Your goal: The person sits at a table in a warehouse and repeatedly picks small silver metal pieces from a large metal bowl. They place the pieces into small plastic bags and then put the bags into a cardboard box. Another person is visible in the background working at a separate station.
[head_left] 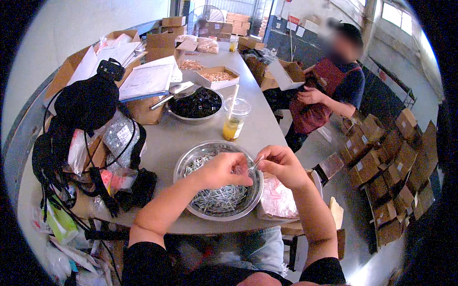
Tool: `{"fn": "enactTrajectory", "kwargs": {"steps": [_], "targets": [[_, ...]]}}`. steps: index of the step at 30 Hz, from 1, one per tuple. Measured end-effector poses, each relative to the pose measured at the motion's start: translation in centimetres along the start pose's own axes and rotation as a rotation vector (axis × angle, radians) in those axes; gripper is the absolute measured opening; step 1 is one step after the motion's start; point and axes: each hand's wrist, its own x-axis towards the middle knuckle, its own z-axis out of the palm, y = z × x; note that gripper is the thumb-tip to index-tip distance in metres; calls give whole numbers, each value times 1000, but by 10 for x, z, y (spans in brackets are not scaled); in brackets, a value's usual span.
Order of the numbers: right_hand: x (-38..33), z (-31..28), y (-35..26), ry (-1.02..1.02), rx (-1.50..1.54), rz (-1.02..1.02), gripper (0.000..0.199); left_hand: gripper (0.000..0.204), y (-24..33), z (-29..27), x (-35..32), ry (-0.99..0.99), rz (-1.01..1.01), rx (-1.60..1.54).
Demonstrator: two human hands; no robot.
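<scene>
A steel bowl (178, 177) full of silvery, screw-like metal pieces (219, 199) sits at the near edge of the table. Over its middle is my left hand (222, 170), fingers curled toward the thumb; what they hold, if anything, is hidden. My right hand (284, 166) is above the bowl's right rim, thumb and forefinger pinching a thin, shiny pale piece (255, 163). That piece reaches toward the left fingertips; whether they touch it I cannot tell. Beside the bowl, under my right forearm, stands a box of pink-white plastic bags (277, 199).
Farther back are a lidded drink cup with a straw (234, 121), a bowl of black parts (196, 106) with a metal scoop (171, 95), and a box of copper-coloured pieces (218, 76). Black cabled gear (90, 109) crowds the left. A co-worker (329, 81) holds an open carton; cartons (386, 176) stack right.
</scene>
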Motion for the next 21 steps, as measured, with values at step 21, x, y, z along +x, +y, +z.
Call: {"fn": "enactTrajectory", "kwargs": {"steps": [21], "targets": [[-11,18,-21,-111,-687,-416,18,62,6,19,-10,-230,237,-331]]}}
